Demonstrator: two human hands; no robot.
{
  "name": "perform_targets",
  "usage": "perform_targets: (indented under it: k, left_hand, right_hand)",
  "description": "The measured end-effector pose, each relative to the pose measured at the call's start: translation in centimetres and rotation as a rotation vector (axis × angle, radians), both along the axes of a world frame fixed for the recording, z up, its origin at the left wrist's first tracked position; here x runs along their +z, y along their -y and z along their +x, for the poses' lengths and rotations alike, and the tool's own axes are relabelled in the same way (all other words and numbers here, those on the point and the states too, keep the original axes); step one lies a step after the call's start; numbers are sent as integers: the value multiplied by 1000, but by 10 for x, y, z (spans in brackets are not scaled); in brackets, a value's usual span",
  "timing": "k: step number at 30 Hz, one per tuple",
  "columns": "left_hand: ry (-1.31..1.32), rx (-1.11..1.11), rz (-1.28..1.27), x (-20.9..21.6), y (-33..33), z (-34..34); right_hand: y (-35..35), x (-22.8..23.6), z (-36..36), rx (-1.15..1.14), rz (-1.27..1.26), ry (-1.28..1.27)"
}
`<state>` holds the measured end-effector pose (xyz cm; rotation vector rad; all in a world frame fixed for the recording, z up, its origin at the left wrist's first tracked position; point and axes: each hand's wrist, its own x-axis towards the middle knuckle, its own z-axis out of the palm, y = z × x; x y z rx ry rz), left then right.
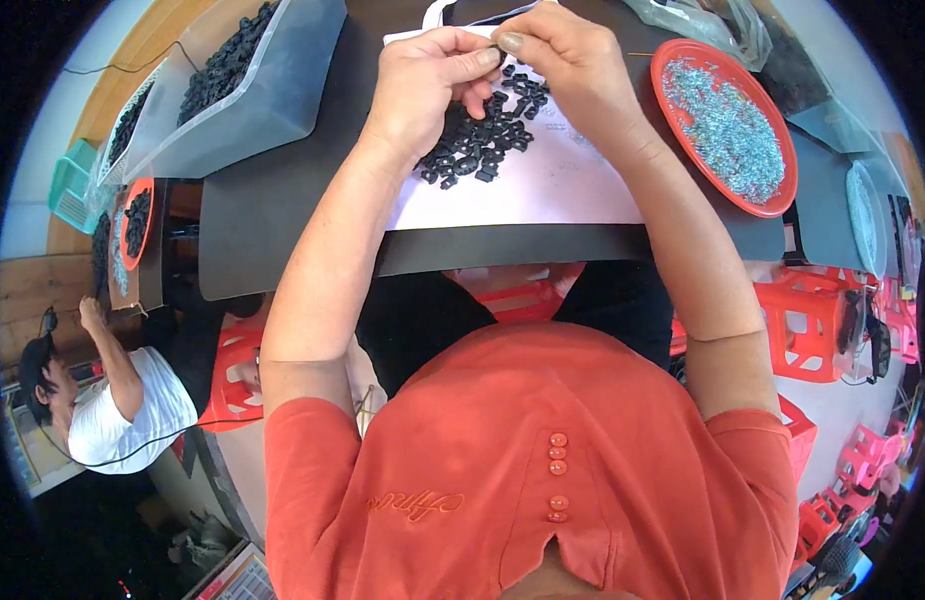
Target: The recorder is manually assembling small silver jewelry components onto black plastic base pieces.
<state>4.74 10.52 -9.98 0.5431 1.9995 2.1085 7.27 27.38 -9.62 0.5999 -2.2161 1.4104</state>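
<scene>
My left hand (pixel 432 80) and my right hand (pixel 572 65) meet above a white sheet (pixel 522 205) on the dark table. Thumbs and fingertips of both are pinched together on a small black piece (pixel 500 55), mostly hidden by the fingers. Just under my hands lies a loose pile of small black plastic parts (pixel 477 145). To the right of my right forearm, a red round tray (pixel 665 110) holds a heap of tiny shiny silvery-blue pieces (pixel 727 130).
A large translucent bin (pixel 267 110) of black parts stands at the left. Clear plastic bags (pixel 717 30) lie at the far right. Red stools (pixel 802 320) stand beyond the table. At the left sits another person in a white shirt (pixel 132 410), beside an orange tray (pixel 129 235).
</scene>
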Motion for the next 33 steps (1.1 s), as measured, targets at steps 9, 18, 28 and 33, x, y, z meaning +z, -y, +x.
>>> perform_targets:
  k: [9, 18, 28, 33]
  left_hand:
    - [117, 9, 252, -5, 15, -15]
    - [82, 206, 221, -9, 20, -21]
    - [105, 148, 149, -9, 11, -16]
    - [99, 127, 139, -9, 11, -16]
  right_hand:
    - [3, 0, -7, -64, 99, -78]
    - [-29, 1, -31, -161, 283, 26]
    - [-28, -28, -67, -159, 950, -144]
    - [-27, -27, -64, -177, 946, -35]
